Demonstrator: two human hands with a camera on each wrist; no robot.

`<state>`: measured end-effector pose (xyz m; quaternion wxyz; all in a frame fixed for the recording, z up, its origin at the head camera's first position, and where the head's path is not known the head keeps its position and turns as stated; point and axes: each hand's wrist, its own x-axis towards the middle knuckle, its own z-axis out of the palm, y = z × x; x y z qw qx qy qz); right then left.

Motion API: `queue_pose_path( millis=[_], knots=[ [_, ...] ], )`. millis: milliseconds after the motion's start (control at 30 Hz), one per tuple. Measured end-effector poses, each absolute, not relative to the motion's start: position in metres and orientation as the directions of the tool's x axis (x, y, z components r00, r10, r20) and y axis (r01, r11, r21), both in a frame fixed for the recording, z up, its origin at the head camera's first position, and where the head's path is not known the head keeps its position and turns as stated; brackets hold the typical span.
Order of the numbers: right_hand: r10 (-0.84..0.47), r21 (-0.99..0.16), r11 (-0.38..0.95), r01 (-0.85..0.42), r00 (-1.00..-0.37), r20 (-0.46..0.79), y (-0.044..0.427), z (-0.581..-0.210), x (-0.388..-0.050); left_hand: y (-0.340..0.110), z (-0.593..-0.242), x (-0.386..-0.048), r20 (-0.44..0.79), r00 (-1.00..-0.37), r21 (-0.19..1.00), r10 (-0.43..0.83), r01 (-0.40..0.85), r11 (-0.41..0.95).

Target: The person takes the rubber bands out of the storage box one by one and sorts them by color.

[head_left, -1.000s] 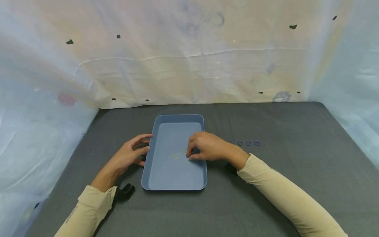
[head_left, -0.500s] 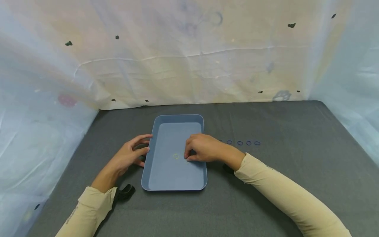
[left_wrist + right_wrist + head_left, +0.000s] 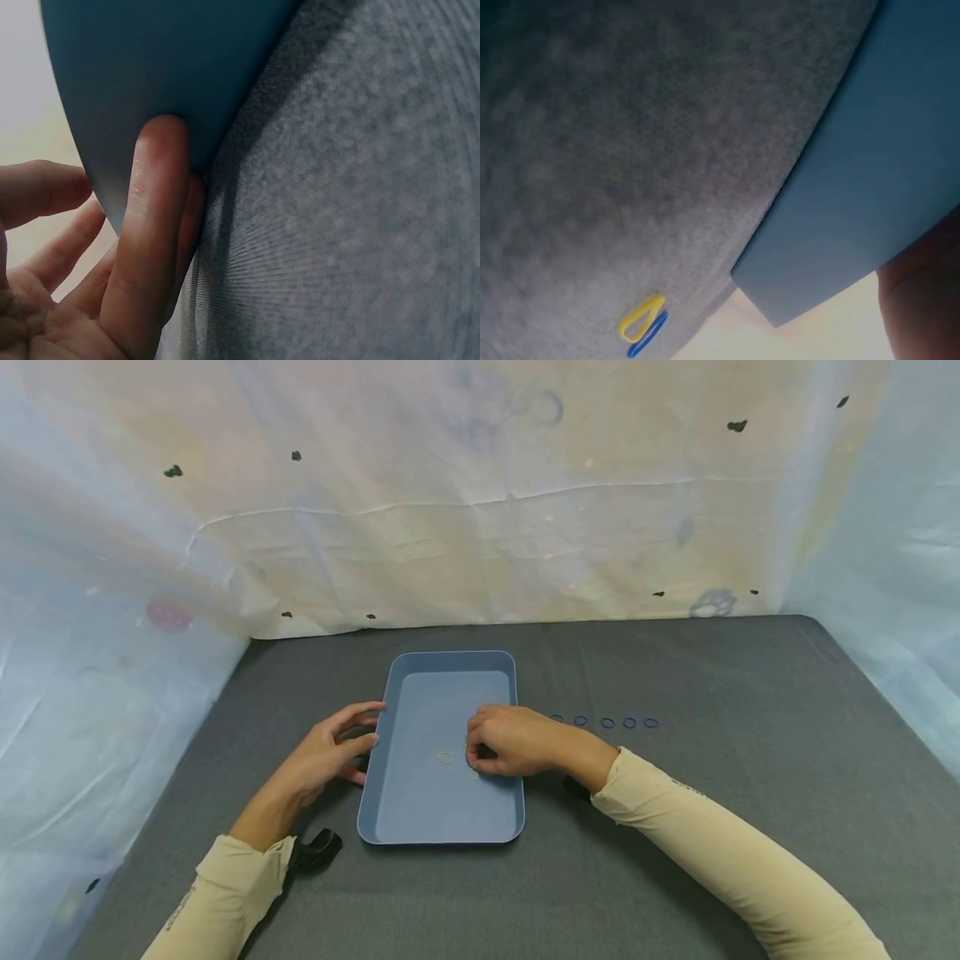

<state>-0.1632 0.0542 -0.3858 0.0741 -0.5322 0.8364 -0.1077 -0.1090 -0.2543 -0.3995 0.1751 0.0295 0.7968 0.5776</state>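
The blue-grey tray [image 3: 420,822] lies on dark cloth in front of me. Along its left wall, my left hand [image 3: 318,752] rests with spread, relaxed fingers; the left wrist view shows fingers [image 3: 154,195] against the outer wall [image 3: 120,82]. Inside the tray, my right hand [image 3: 510,739] has its thumb and fingertips brought together low over the floor, pinching at a thin yellow rubber band mostly hidden by them. Another yellow rubber band [image 3: 446,757] lies flat, left of those fingertips. The right wrist view catches only a dark edge of that hand [image 3: 926,292].
Several blue rubber bands [image 3: 607,722] form a row on the cloth right of the tray. In the right wrist view, a yellow band [image 3: 641,319] lies beside a blue one [image 3: 648,334]. A black strap [image 3: 318,850] hangs at my left wrist. Patterned sheets [image 3: 480,543] enclose the table.
My right hand has shifted slightly left and toward me inside the tray, and its fingertips have drawn together. More of the blue row shows beyond it. My left hand stays put.
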Motion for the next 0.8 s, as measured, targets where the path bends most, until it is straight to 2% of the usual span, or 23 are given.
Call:
queue_pose_path(
  millis=[367,800],
  knots=[
    [-0.906,-0.242,0.406,-0.881,-0.422,0.019,0.057,-0.388,-0.161,-0.253,-0.400,-0.109,-0.239,-0.936,0.931,0.258,-0.146,0.334],
    [-0.898,-0.212,0.381,-0.900,-0.415,0.148,0.059,-0.383,-0.153,-0.255,-0.401,-0.109,-0.236,-0.937,0.934,0.259,-0.145,0.327]
  ],
)
